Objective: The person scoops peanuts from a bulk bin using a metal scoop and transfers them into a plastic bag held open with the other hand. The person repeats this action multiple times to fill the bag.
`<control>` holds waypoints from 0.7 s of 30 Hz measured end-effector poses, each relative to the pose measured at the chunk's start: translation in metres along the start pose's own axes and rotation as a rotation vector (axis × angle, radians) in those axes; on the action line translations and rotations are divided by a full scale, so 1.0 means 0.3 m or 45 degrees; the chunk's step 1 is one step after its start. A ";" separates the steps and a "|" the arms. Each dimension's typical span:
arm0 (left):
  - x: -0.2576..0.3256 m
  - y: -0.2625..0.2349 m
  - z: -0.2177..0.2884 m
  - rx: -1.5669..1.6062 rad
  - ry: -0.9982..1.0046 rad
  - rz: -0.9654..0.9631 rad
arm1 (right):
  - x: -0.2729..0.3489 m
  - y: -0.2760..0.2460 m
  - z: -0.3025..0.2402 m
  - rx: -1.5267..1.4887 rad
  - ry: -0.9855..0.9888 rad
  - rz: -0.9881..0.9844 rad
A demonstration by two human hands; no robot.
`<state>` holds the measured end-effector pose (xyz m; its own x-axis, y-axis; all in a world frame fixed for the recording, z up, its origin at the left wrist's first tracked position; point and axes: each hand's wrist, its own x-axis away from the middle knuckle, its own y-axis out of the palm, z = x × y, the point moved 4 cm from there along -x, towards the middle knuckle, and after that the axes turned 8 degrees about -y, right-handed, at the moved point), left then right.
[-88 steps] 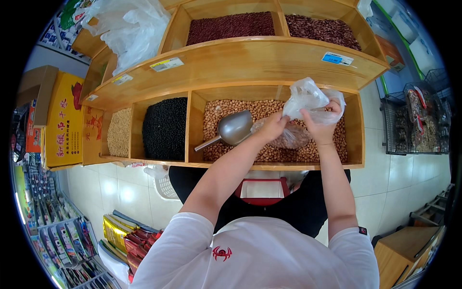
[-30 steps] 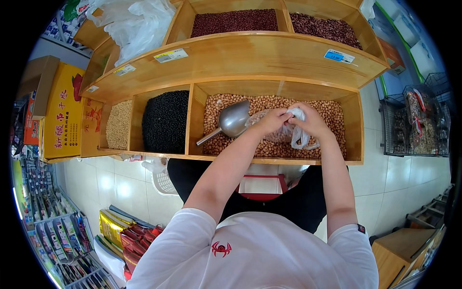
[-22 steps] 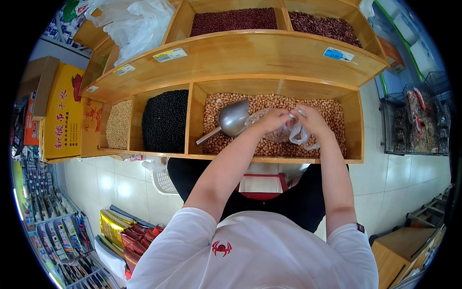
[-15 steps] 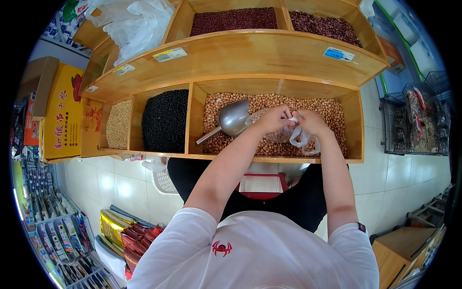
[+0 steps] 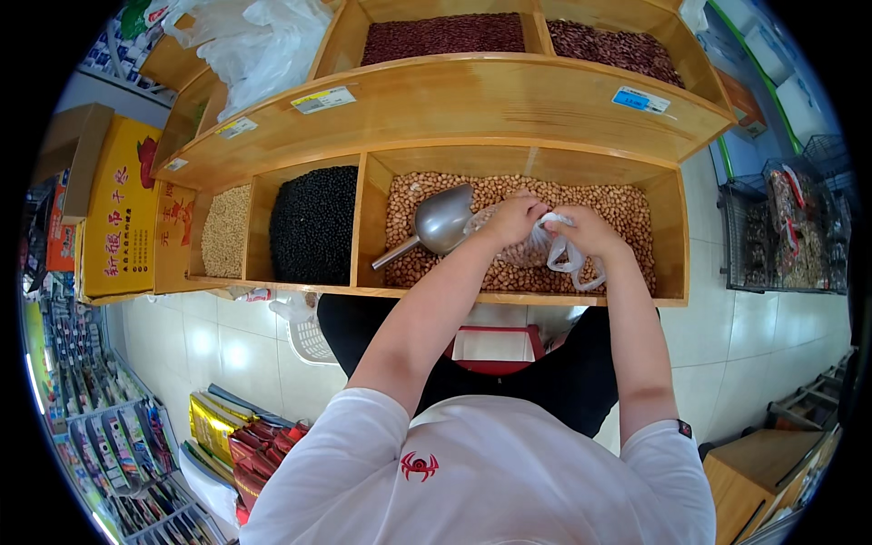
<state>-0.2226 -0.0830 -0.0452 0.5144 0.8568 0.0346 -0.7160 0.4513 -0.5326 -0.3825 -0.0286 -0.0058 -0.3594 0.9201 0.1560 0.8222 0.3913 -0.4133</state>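
Observation:
A thin clear plastic bag (image 5: 567,258) lies on the peanuts (image 5: 427,275) in the large wooden compartment, its loose handles hanging toward me. What looks like peanuts shows through its body, partly hidden under my hands. My right hand (image 5: 589,231) pinches the gathered neck of the bag. My left hand (image 5: 516,220) is closed at the bag just left of it, its fingertips mostly hidden. Left of both hands, a metal scoop (image 5: 442,221) rests on the peanuts, handle pointing to the near left.
Black beans (image 5: 313,227) and pale beans (image 5: 224,232) fill the compartments at left. A higher wooden tier (image 5: 509,95) holds dark red beans (image 5: 442,40) and a heap of plastic bags (image 5: 263,54). Wire baskets (image 5: 786,227) stand at right; a yellow carton (image 5: 123,213) at left.
The fingers of both hands have shifted slightly at the bag's neck, and more of the white gathered plastic shows between them. The scoop stays where it was.

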 end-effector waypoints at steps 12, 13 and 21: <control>0.056 -0.210 0.057 0.539 -0.007 0.743 | -0.011 0.015 -0.008 -0.182 0.025 -0.009; 0.071 -0.218 0.086 0.674 -0.001 0.757 | -0.003 0.010 -0.010 -0.190 -0.005 0.020; 0.415 -0.350 0.342 0.752 0.171 0.595 | 0.039 -0.063 -0.075 -0.639 -0.240 0.449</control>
<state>-0.1316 0.0019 0.1018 0.1216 0.9709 -0.2063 -0.9873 0.1397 0.0754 -0.3923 -0.0248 0.0241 -0.0638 0.9937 -0.0922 0.9953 0.0700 0.0664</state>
